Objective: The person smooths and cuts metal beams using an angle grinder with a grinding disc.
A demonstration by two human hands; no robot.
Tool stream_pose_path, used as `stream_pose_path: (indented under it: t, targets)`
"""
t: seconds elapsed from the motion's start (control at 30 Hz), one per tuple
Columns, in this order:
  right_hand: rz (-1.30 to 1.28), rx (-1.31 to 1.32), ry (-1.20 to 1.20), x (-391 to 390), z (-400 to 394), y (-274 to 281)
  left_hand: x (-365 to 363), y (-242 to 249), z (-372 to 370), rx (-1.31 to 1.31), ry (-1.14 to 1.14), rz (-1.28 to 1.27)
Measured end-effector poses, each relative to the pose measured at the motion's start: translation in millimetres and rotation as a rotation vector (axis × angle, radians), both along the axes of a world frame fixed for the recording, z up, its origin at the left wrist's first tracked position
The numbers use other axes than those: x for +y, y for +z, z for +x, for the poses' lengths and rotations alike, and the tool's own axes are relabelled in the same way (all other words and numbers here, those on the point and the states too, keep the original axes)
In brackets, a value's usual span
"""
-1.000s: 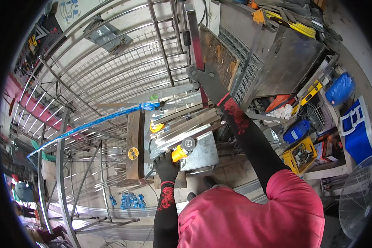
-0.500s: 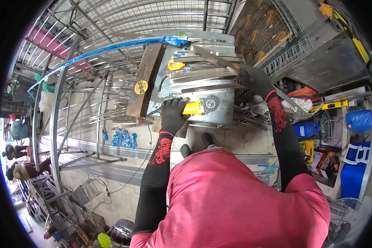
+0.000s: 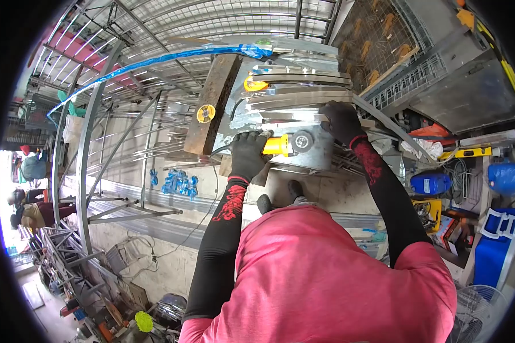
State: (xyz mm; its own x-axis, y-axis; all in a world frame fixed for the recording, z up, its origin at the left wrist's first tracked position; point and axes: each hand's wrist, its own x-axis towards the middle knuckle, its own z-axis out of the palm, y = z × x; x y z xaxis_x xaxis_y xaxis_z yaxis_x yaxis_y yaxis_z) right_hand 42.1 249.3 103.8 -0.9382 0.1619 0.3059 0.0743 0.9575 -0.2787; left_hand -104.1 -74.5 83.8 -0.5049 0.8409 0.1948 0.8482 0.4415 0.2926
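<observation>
My left hand (image 3: 249, 155), in a black glove, is closed around the body of a yellow angle grinder (image 3: 276, 146). Its round disc (image 3: 301, 142) faces up over the metal-topped table (image 3: 312, 162). My right hand (image 3: 342, 123), gloved too, has its fingers curled on the right end of the nearest flat metal bar (image 3: 294, 118). More metal bars (image 3: 303, 91) lie side by side beyond it. An orange-yellow object (image 3: 255, 84) sits at their left ends.
A thick brown beam (image 3: 203, 134) lies along the table's left side, a yellow round disc (image 3: 206, 113) on it. Blue wrapping (image 3: 171, 60) covers a long bar reaching left. Steel frames (image 3: 91, 148) stand left; blue containers (image 3: 429, 182) are right. People (image 3: 34, 166) are far left.
My right hand has come down and nearer; the bar that slanted up from it now lies flat by the others. My left hand keeps its hold on the grinder.
</observation>
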Motion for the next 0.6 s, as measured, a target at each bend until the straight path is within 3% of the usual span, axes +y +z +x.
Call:
stream_pose_path:
  t: [0.27,0.47,0.6]
  targets:
    - [0.010,-0.125,0.022,-2.4,-23.5,-8.8,-1.9,-1.9,0.5,0.008,0.010,-0.018]
    - [0.003,-0.018,0.065,-6.7,-24.7,-15.9,-0.9,-6.4,1.2,0.024,0.032,0.021]
    - [0.039,0.191,-0.029,-21.5,-13.0,-19.8,-1.6,-9.9,0.2,0.022,0.047,0.020]
